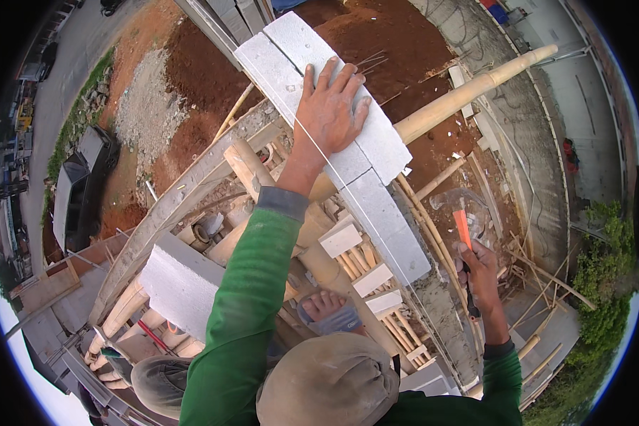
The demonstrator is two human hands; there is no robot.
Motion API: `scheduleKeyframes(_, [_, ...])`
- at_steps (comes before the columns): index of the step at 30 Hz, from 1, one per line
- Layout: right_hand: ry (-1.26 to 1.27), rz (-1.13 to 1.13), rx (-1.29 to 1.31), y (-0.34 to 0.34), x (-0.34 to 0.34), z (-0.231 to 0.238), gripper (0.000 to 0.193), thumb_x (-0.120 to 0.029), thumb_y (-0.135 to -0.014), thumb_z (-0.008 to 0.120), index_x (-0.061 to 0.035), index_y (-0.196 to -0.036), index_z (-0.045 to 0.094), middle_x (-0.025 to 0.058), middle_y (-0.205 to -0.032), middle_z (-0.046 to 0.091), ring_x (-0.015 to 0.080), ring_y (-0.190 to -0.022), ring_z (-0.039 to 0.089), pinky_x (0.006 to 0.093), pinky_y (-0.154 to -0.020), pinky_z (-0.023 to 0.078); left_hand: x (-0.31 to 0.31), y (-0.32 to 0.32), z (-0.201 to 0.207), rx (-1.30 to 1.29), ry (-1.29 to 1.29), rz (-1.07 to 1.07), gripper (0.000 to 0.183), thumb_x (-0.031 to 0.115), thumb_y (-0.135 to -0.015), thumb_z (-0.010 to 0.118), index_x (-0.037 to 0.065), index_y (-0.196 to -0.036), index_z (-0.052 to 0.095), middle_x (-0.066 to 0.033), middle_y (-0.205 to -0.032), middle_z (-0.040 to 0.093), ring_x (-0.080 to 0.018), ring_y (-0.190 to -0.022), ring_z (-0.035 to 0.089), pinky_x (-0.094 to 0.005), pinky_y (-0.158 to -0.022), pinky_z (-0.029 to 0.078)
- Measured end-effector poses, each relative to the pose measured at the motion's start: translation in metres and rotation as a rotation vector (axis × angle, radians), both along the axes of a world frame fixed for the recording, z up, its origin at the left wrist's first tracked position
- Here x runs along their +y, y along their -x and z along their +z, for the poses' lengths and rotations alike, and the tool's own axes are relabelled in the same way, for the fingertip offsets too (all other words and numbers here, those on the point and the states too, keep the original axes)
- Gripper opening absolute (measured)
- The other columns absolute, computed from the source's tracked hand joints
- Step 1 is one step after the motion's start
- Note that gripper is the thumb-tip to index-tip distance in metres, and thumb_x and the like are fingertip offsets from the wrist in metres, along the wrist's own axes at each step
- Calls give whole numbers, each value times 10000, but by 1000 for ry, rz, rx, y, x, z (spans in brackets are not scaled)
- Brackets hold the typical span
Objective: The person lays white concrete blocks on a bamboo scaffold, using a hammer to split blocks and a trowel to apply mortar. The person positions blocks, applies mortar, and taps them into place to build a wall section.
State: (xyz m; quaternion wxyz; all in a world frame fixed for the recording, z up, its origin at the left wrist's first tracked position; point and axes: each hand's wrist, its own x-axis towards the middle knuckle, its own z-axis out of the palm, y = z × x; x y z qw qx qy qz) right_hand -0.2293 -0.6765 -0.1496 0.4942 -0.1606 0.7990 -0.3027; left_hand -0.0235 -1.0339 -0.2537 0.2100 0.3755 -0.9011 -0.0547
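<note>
Fingers of right hand: curled tight around dark handle of orange-headed hammer, held off the wall's right edge. Left hand: fingers spread flat, palm pressed on white block in wall's top course. Beyond: taut string line along blocks, bamboo pole, red earth far below.

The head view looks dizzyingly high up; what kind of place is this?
Most likely a building site, seen from up on a wall being laid. The left hand rests on a course of pale blocks, bamboo scaffolding poles cross below, and bare red earth lies far beneath.
</note>
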Motion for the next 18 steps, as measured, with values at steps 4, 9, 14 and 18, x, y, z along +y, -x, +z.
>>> scheduleKeyframes(4, [-34, -87, -141, -5, -14, -23, 327, -316, -1116, 614, -3, -1177, 688, 32, -695, 624, 101, -473, 538, 255, -424, 410, 3, 1, 8, -5, -46, -8, 494, 384, -1091, 517, 107, -1488, 609, -112, -1604, 531, -349, -1581, 359, -591, -1339, 212])
scheduleKeyframes(9, [20, -62, -141, -1, -33, -38, 305, -289, -1117, 599, -1, -1170, 685, 39, -702, 624, 105, -478, 546, 264, -418, 410, 2, 4, 14, -19, -75, -8, 502, 365, -1078, 543, 76, -1484, 605, -128, -1595, 532, -359, -1582, 356, -587, -1342, 203])
scheduleKeyframes(14, [51, -29, 5, 13, -71, -57, 305, -265, -1127, 581, 19, -1149, 693, 15, -724, 593, 73, -530, 496, 256, -478, 381, 1, 5, 16, -60, -91, -3, 494, 373, -1082, 531, 105, -1491, 603, -104, -1596, 533, -353, -1589, 345, -580, -1349, 194])
scheduleKeyframes(18, [195, 6, 137, 37, -125, -79, 323, -234, -1134, 555, -39, -1382, 624, 9, -732, 581, 68, -557, 481, 260, -498, 376, 0, 7, 14, -78, -87, -7, 474, 378, -1083, 522, 131, -1479, 610, -85, -1597, 534, -348, -1596, 334, -576, -1354, 186])
